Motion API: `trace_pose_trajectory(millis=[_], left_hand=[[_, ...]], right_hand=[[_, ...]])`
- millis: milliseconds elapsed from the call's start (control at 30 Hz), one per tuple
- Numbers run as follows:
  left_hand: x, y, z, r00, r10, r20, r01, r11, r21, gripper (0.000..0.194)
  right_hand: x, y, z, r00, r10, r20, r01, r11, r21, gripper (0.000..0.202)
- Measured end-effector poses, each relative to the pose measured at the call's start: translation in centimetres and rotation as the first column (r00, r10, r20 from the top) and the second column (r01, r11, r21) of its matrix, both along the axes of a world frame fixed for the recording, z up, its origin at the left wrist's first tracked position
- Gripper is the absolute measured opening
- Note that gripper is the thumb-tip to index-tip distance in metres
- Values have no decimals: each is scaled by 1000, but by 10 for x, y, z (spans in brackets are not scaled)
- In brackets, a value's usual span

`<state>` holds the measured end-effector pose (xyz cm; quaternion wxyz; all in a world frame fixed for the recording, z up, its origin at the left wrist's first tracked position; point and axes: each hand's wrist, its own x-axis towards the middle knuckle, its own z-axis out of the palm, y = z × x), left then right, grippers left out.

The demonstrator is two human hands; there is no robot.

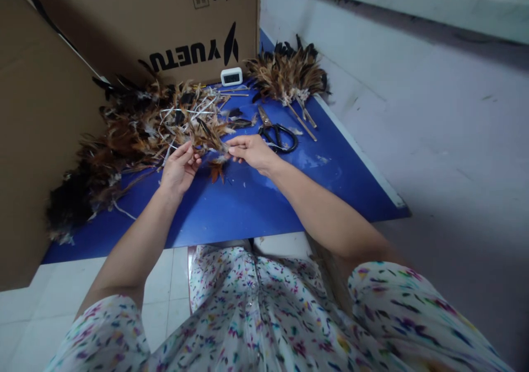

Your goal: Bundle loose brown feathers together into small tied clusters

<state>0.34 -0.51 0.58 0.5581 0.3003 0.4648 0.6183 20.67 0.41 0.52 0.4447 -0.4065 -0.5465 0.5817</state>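
Over the blue tabletop (231, 206), my right hand (254, 152) pinches the pale, fluffy base of a dark brown feather (210, 132) between thumb and fingers. The feather points up and left, toward the pile. My left hand (179, 168) is closed in a pinch at the near edge of a large feather pile (140, 118), with a thin feather tip showing at its fingertips. White ties run through the brown and black pile. A small orange-brown feather tuft (217, 171) lies just below my hands. Black-handled scissors (278, 135) rest beyond my right hand, blades pointing away.
Behind the pile stands a large cardboard box (124, 19), with another cardboard panel (37, 118) on the left. A white digital clock (231, 76) sits near the box. Feather bundles on sticks (289, 74) lie at the back right, beside the pale wall (413, 113).
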Motion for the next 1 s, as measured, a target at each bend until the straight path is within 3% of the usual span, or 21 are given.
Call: trace_pose_trajectory(millis=[267, 467, 667, 800, 1000], left_hand=[[-1, -3, 1, 1000, -4, 30, 6, 999, -40, 14], [0, -4, 0, 998, -12, 59, 15, 998, -59, 15], [0, -6, 1, 998, -21, 60, 23, 999, -34, 14], [2, -7, 2, 998, -53, 45, 53, 999, -6, 20], [4, -14, 8, 975, -206, 81, 207, 978, -4, 21]], right_hand=[[0, -1, 4, 994, -108, -15, 107, 992, -63, 21], [1, 8, -9, 995, -104, 3, 104, 995, -8, 21], [-3, 12, -14, 981, -109, 164, 95, 991, 89, 13], [-7, 6, -7, 995, -66, 76, 68, 997, -23, 16], [-9, -4, 3, 998, 25, -64, -37, 980, -193, 18]])
